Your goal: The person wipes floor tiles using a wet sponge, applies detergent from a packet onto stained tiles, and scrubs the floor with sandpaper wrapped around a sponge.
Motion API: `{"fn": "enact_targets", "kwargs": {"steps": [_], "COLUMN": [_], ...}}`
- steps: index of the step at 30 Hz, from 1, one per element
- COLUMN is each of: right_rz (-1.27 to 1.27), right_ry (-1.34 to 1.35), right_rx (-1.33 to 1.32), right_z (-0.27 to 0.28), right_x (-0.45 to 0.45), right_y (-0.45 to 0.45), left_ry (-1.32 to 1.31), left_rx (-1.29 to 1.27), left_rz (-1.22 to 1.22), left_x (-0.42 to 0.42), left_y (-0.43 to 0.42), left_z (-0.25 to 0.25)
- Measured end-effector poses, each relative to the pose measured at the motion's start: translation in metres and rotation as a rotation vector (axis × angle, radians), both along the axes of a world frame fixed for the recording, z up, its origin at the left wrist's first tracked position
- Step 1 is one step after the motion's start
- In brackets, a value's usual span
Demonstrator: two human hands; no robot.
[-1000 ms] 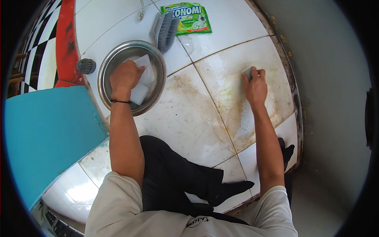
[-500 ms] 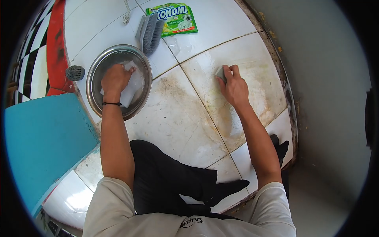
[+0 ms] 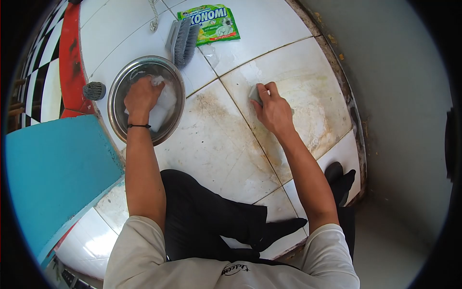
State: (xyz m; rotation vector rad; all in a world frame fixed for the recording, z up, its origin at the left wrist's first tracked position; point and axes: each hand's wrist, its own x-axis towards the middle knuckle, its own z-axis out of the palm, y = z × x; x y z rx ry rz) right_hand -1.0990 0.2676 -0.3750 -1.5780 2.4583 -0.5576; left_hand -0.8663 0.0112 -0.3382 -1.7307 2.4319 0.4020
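Observation:
My left hand [image 3: 143, 98] is down inside a round metal basin [image 3: 114, 121], its fingers closed on a wet white cloth [image 3: 166, 103] that lies crumpled in it. Some of the grip is hidden behind the knuckles. On the stained white floor tile [image 3: 308, 91] my right hand [image 3: 275, 110] presses a small grey-green scrubbing sponge [image 3: 254, 95], held between thumb and fingers. Most of the sponge is covered by the hand; one side shows at the left.
Behind the basin a grey-bristled brush [image 3: 184, 43] leans by a green detergent packet [image 3: 211, 24]. A round scrubber [image 3: 94, 90] sits left of the basin. A blue ledge [image 3: 62, 159] borders the left, a grey wall [image 3: 399, 106] the right.
My right hand has slid left across the tile with the sponge, closer to the grout line. The left hand stays in the basin with little movement.

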Motion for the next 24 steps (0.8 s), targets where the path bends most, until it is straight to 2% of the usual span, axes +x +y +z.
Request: {"fn": "enact_targets", "kwargs": {"steps": [3, 6, 8, 11, 14, 15, 18, 21, 24], "right_rz": [0.092, -0.141, -0.377, -0.456, -0.169, -0.101, -0.123, -0.235, -0.383], "right_ry": [0.087, 0.251, 0.299, 0.258, 0.187, 0.133, 0.073, 0.063, 0.063], "right_rx": [-0.001, 0.064, 0.2, 0.151, -0.005, 0.045, 0.076, 0.098, 0.182], "right_z": [0.001, -0.006, -0.001, -0.005, -0.01, 0.001, 0.005, 0.009, 0.015], "right_x": [-0.022, -0.102, -0.147, -0.145, -0.076, -0.049, -0.031, -0.051, -0.075], "right_y": [0.003, 0.018, 0.026, 0.028, 0.028, 0.029, 0.048, 0.082, 0.122], "left_ry": [-0.13, -0.081, -0.044, -0.034, -0.04, -0.042, 0.109, 0.57, 1.143], "left_rx": [0.132, 0.064, 0.001, -0.02, -0.041, -0.057, -0.156, 0.073, 0.545], "left_rz": [0.062, 0.017, -0.004, 0.038, 0.096, 0.112, 0.039, 0.2, 0.017], "left_x": [-0.006, 0.0, 0.001, -0.002, -0.014, -0.018, -0.025, -0.05, -0.075], "left_y": [0.0, 0.0, 0.002, 0.003, 0.005, 0.007, 0.016, 0.041, 0.077], "left_z": [0.013, 0.006, 0.0, 0.006, 0.023, 0.028, 0.04, 0.078, 0.129]}}
